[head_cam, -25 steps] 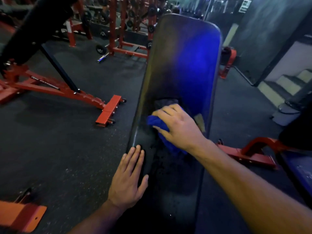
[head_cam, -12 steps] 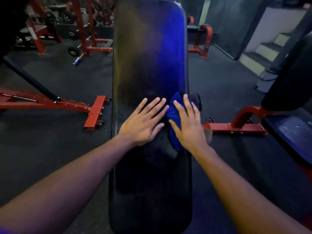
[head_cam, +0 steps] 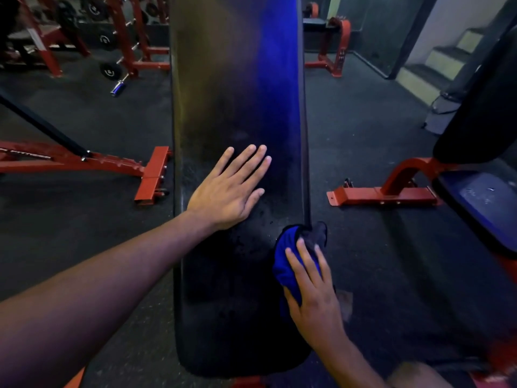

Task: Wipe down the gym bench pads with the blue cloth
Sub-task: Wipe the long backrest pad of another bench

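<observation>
Dark rubber floor [head_cam: 92,247] lies all around you, with little pale specks on it. Right in front of you is the long black bench pad [head_cam: 237,317]. It starts close to your body and runs far away from you. Its near part looks dull and spotty. Farther up it is shiny, with a strong blue glow along its right side.

Your right hand [head_cam: 314,292] is closest to you, at the right edge of the pad. It lies on top of the blue cloth [head_cam: 285,264], with the fingers [head_cam: 305,256] straight and a little spread, pressing down. The cloth is bunched up and bright blue. A darker bit of it [head_cam: 317,233] hangs over the pad's edge, past your fingertips. You cannot see your thumb well, so it is hard to tell if it hooks under the cloth.

Your left hand [head_cam: 226,191] is a bit farther up, on the middle of the pad. It is flat, palm down, with the fingers straight and close together. It holds nothing and only rests on the pad. The two hands are apart.

On the left floor is a red metal frame [head_cam: 151,175] with a flat foot, just beside the pad. On the right is another red frame [head_cam: 386,191] under a second black pad [head_cam: 481,107]. Farther back on the left stand red racks [head_cam: 123,32] with round weight plates [head_cam: 107,71]. Far off on the right are pale steps [head_cam: 436,60].
</observation>
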Tool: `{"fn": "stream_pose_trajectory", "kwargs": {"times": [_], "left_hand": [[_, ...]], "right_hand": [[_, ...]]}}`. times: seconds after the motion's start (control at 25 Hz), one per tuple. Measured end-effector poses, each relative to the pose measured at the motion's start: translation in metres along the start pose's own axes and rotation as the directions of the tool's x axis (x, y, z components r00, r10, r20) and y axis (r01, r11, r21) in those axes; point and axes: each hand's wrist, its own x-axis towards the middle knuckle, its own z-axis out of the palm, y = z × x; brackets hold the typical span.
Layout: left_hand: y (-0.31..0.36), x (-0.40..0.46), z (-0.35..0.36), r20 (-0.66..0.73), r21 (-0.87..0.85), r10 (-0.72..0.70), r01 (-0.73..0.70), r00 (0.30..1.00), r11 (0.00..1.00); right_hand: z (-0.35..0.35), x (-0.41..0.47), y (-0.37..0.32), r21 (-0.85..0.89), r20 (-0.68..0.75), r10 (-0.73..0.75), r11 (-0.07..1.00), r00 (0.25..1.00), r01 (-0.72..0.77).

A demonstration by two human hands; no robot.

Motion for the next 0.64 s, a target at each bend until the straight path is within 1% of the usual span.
{"fn": "stream_pose_trajectory", "kwargs": {"times": [0.12,0.32,0.4,0.52,0.64], "left_hand": [[0.002,0.001,-0.001,-0.006,0.0,-0.006,0.006,1.0,1.0],[0.001,0.001,-0.001,-0.026,-0.004,-0.001,0.001,1.0,1.0],[0.001,0.0,0.001,-0.025,-0.006,0.002,-0.003,1.0,1.0],[-0.001,0.0,0.003,-0.039,-0.012,0.0,0.0,0.999,1.0],[0.0,0.0,0.003,-0.049,-0.018,0.003,-0.004,0.999,1.0]], "right_hand": [[-0.006,0.029,-0.002,0.013,0.0,0.004,1.0,1.0,-0.004],[-0.031,0.154,-0.009,0.03,-0.105,0.062,0.998,0.992,-0.059],[-0.04,0.188,-0.008,0.041,-0.136,0.058,0.998,0.989,-0.053],[-0.035,0.173,-0.006,0.073,-0.16,0.061,0.996,0.985,-0.05],[-0.017,0.098,-0.005,0.055,-0.159,0.063,0.997,0.985,-0.055]]}}
